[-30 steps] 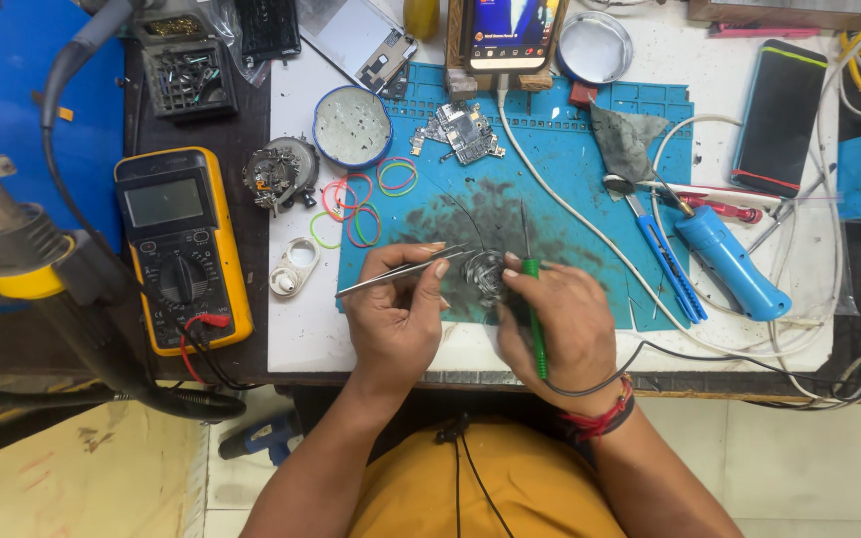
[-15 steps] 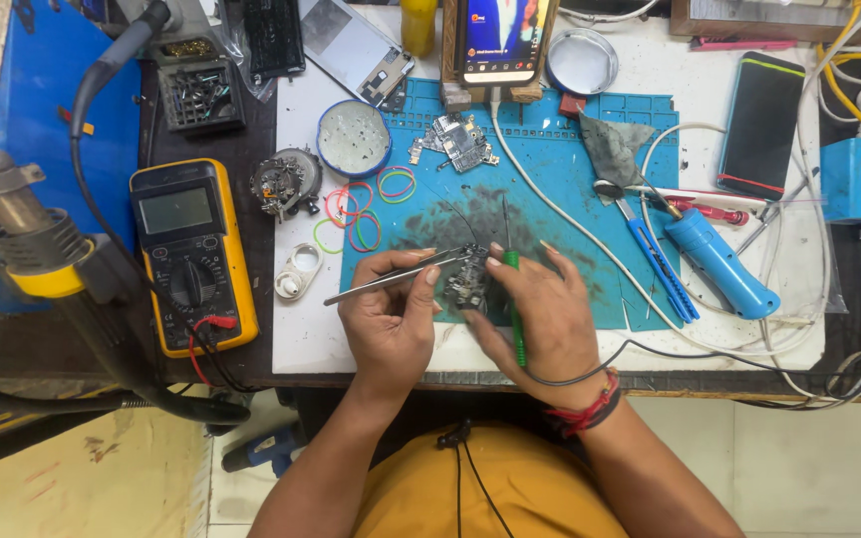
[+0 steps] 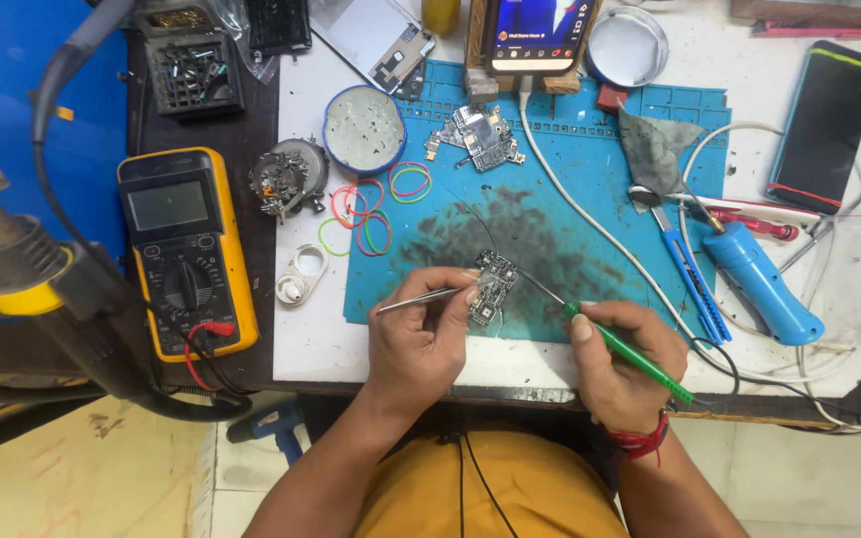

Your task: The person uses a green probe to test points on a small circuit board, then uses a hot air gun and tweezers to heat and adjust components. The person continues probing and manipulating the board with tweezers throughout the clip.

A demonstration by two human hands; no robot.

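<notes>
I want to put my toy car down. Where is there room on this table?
Bare white table lies between the yellow meter and the blue mat. The mat's middle, right of the white cable, is bare. The right side is crowded with tools and wires.

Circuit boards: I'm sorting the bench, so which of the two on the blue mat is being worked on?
The circuit board by the mat's near edge: left hand steadies it. The other board lies untouched below the propped phone.
</notes>
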